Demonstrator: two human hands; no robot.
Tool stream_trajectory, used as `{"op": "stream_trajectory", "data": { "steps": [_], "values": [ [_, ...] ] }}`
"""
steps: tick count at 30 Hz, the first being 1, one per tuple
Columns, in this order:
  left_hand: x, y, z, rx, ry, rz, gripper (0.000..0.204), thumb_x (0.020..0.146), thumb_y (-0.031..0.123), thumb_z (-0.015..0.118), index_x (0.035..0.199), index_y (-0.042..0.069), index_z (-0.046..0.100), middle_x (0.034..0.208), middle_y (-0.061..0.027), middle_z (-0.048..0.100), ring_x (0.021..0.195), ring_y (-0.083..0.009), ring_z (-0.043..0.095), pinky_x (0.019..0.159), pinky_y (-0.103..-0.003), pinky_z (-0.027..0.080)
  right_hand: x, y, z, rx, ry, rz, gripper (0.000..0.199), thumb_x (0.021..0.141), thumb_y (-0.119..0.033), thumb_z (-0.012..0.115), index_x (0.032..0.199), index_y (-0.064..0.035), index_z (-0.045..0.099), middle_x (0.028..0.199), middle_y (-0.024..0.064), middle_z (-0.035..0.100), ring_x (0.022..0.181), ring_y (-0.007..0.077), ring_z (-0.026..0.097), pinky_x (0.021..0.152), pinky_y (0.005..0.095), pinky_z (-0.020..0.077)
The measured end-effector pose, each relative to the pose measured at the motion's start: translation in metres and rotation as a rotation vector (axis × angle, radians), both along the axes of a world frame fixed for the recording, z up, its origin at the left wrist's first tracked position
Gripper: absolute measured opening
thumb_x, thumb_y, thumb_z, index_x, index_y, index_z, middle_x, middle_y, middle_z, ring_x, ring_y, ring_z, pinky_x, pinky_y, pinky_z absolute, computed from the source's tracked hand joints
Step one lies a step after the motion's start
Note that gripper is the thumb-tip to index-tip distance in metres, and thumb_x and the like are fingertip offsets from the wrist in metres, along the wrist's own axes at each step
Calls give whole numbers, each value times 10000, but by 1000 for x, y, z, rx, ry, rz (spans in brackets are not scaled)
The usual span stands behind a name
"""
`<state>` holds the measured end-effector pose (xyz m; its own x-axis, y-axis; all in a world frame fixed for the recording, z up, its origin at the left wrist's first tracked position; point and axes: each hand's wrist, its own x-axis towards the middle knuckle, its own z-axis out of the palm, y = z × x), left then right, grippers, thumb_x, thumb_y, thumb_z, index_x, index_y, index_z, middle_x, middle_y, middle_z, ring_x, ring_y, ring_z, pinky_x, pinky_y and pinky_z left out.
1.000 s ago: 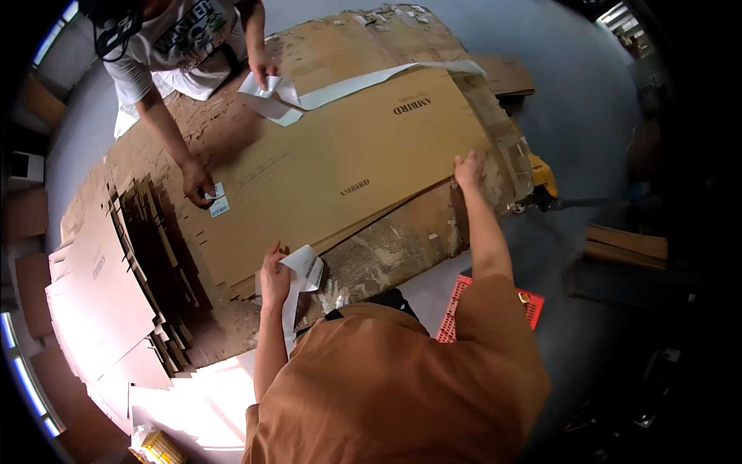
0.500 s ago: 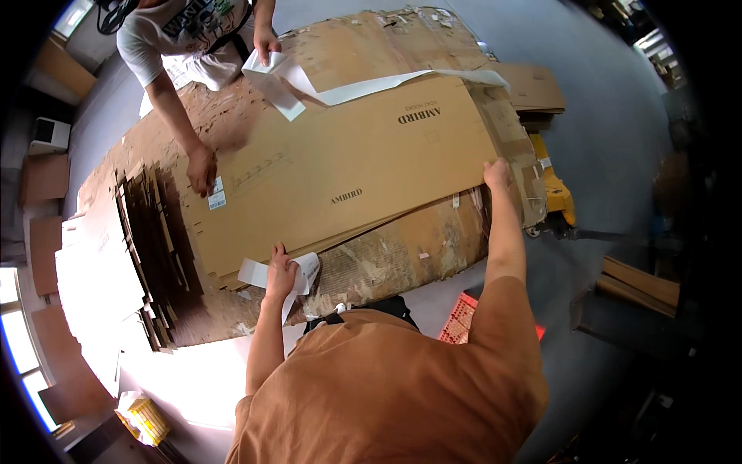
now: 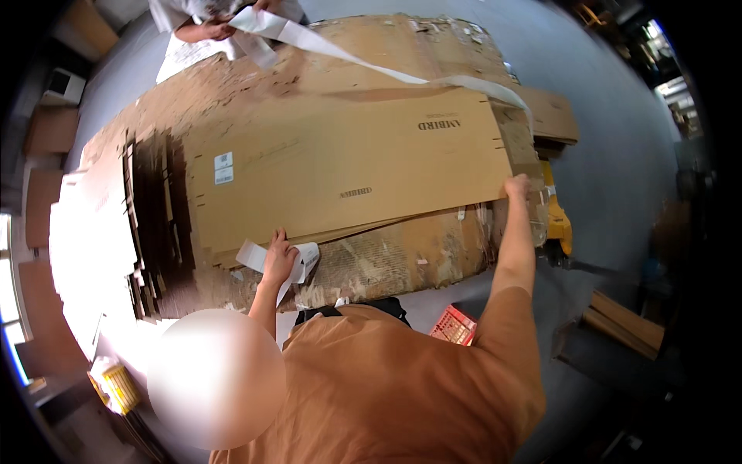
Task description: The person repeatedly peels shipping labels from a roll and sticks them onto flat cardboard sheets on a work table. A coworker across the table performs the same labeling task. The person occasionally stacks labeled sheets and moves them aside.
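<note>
A large flat brown cardboard sheet lies on top of a few like sheets. Its near right corner is pinched by my right hand. At the near left edge, my left hand has its fingertips on the cardboard and holds a curled white label strip against the palm. Near the sheet's left end sits a white label. Across the table, another person's hands hold a long white label strip that trails along the sheet's far edge.
Worn cardboard covers the work surface. Stacked cardboard sheets stand at its left end. A yellow pallet jack part shows beyond the right end. A red plastic basket is on the floor near me. More cardboard lies at right.
The other person's hand has drawn back from the label at the sheet's left end, and both their hands are now at the long strip. My hands keep their hold; the view has shifted.
</note>
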<state>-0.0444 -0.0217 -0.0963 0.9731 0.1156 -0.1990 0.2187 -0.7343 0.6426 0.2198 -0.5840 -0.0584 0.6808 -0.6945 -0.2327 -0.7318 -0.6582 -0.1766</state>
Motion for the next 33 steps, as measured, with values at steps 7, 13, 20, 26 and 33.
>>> {"op": "stream_trajectory", "data": {
  "steps": [7, 13, 20, 26, 33],
  "values": [
    [-9, 5, -6, -161, -104, 175, 189, 763, 112, 565, 854, -47, 612, 1282, -244, 477, 1209, -420, 414, 1001, -404, 360, -12, -61, 39, 620, -352, 279, 320, 882, -335, 576, 953, -26, 618, 683, -31, 527, 557, 69, 447, 477, 238, 358],
    [-28, -3, 14, -1331, 266, 678, 327, 945, 217, 457, 1199, 19, 510, 1195, -136, 572, 1032, -271, 594, 860, -348, 494, -56, -70, 124, 819, -405, 309, 283, 953, -260, 481, 1033, -3, 567, 918, 18, 575, 817, 112, 516, 704, 274, 421],
    [-4, -7, 58, -1486, -73, 677, 281, 962, 208, 459, 1121, -6, 551, 1008, -93, 634, 904, -191, 635, 809, -356, 525, -135, -116, 106, 906, -302, 267, 193, 929, -273, 530, 828, -115, 579, 654, -79, 477, 509, 25, 374, 441, 186, 261],
    [28, 28, 149, -676, -306, 589, 258, 900, 154, 488, 901, -69, 617, 660, -114, 621, 661, -105, 573, 622, -300, 474, -230, -73, 6, 1181, -351, -205, 382, 905, -322, 557, 1177, -57, 512, 970, 52, 563, 697, 171, 522, 530, 297, 413],
    [-51, 133, 260, -770, -717, 715, 208, 895, 15, 441, 975, -50, 622, 843, -43, 655, 770, -82, 588, 696, -232, 485, -208, 110, -15, 1433, -236, 556, 387, 922, -200, 541, 1264, -36, 465, 1169, 65, 545, 1040, 186, 526, 825, 333, 442]
  ]
}}
